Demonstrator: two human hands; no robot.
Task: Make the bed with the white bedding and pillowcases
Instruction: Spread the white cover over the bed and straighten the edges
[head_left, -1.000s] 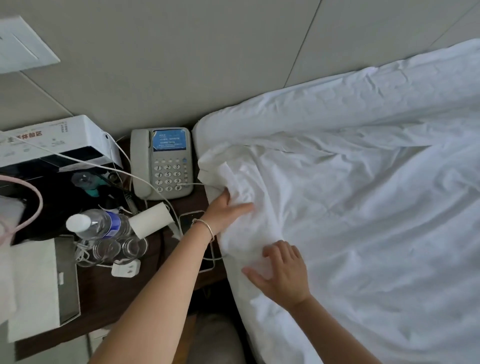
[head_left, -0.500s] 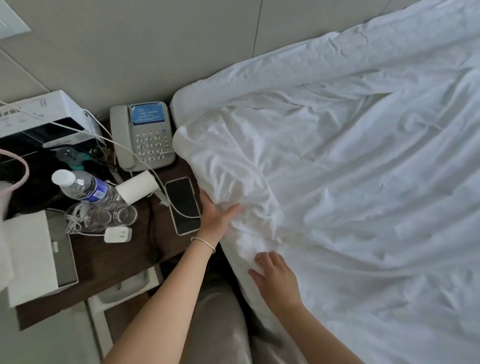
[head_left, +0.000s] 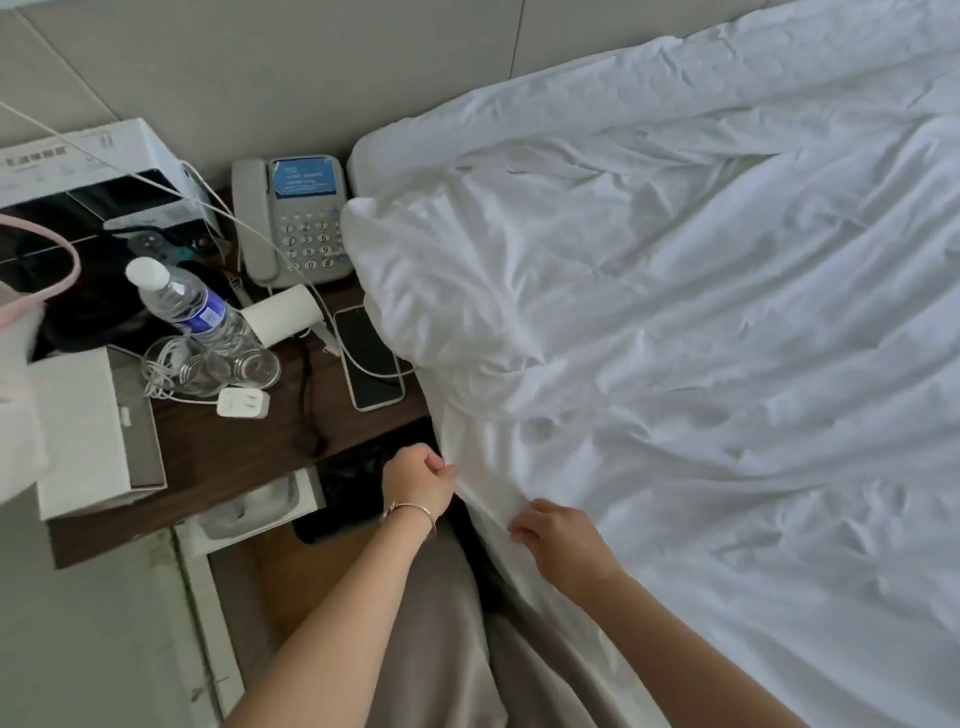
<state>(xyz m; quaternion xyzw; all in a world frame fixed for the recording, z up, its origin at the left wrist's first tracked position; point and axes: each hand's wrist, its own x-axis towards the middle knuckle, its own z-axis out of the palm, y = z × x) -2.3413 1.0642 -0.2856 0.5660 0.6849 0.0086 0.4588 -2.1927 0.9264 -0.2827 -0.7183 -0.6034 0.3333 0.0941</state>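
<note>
Leftmost of the task's things, the left hand (head_left: 418, 480), a thin bracelet (head_left: 410, 512) at its wrist, is curled into a fist and pinches the hanging edge of the white duvet (head_left: 675, 322) at the side of the bed, just below the corner of the nightstand (head_left: 249, 447). Just to its right the right hand (head_left: 563, 545) has its fingers bent down onto the same edge, gripping a fold of the cloth lower on the side of the mattress. The duvet is plain white and heavily creased; it covers the bed from the headboard end out to the right edge of the view, and its near-left corner is bunched into a thick lump that overhangs the nightstand and touches the smartphone (head_left: 369, 358). Behind that lump a strip of white sheet (head_left: 519, 109) shows along the wall.

The nightstand is dark wood. From left to right it carries a white open box (head_left: 78, 431), a white carton with printed lettering (head_left: 88, 156) at the back, a plastic water bottle (head_left: 187, 301) lying tilted, two drinking glasses (head_left: 241, 364), a white charger plug (head_left: 243, 402), a roll of white paper (head_left: 283, 314) and a grey desk telephone (head_left: 291, 218) with a blue card. White cables run across it. The wall (head_left: 260, 62) is panelled in beige.
</note>
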